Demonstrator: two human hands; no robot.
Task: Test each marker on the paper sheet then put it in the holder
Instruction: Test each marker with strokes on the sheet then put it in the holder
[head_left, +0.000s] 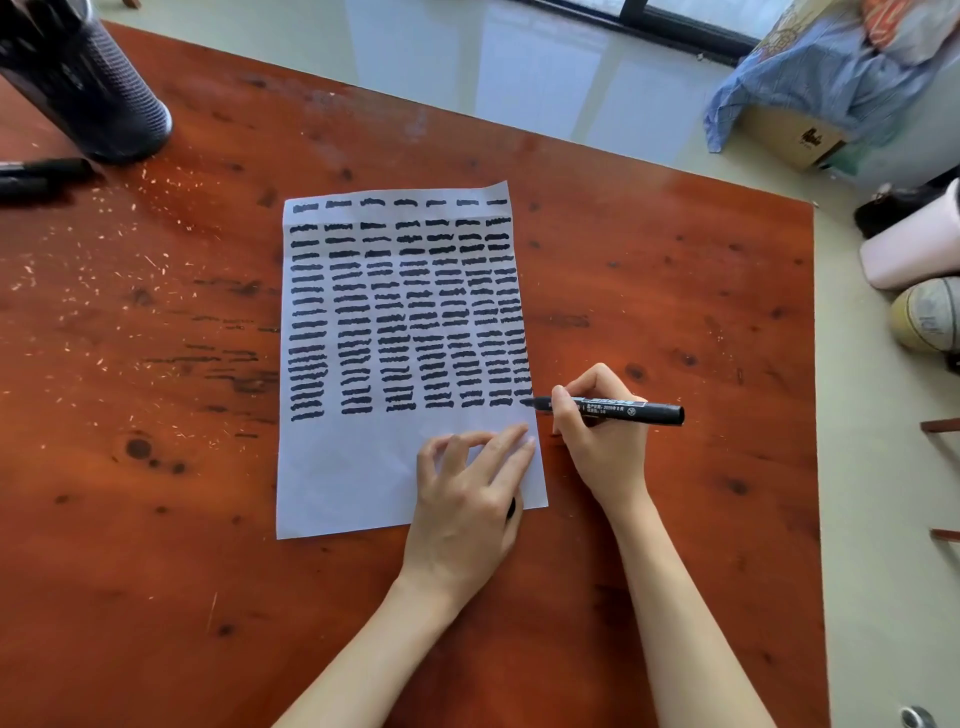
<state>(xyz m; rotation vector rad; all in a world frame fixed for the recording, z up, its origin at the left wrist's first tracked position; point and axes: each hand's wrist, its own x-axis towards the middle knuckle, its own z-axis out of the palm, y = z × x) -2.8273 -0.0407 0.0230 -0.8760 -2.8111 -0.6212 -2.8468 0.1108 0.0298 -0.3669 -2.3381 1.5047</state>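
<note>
Marker (610, 408), slim black barrel, pinched in right hand (602, 431), tip touching paper sheet (353, 467) edge; left hand (467, 499) fingers spread flat beside it.

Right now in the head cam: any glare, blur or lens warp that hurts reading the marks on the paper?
Head view: the marks on the paper sheet read sharp; window glare sits on the floor and faintly on the table, not the sheet. Wide-angle warp tilts the holder, which looks slightly soft at the corner. Both hands, left and right holding the marker, show no motion blur.
</note>
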